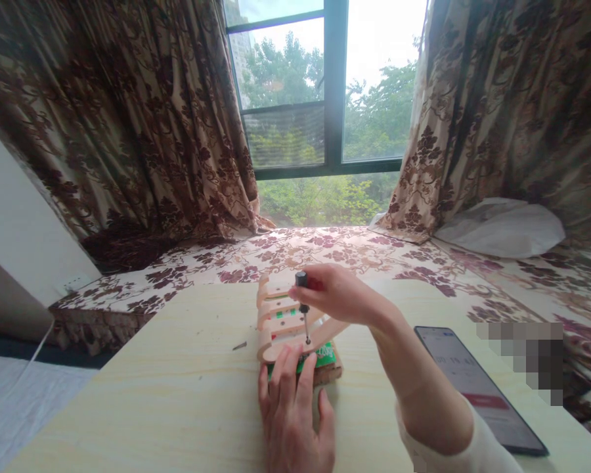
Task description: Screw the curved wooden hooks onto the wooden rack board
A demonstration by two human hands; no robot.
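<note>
My right hand (328,291) is closed around the black handle of a screwdriver (301,280), which stands nearly upright. Its tip meets a screw in the nearest slat of a curved wooden slatted piece (272,353). Several pale slats run across this piece, with dark screw heads in some. Fingers stretched and apart, my left hand (295,410) lies against the near edge of the wood, its fingertips touching it. Under the slats lies a green printed packet or box (328,357) with a brown edge; its full shape is hidden.
A loose screw (239,345) lies on the pale wooden table (177,381), left of the slatted piece. To the right rests a phone (473,387) with its screen lit. Beyond the table are a flower-patterned window seat (320,253), patterned curtains (192,131) and a white bag (505,226).
</note>
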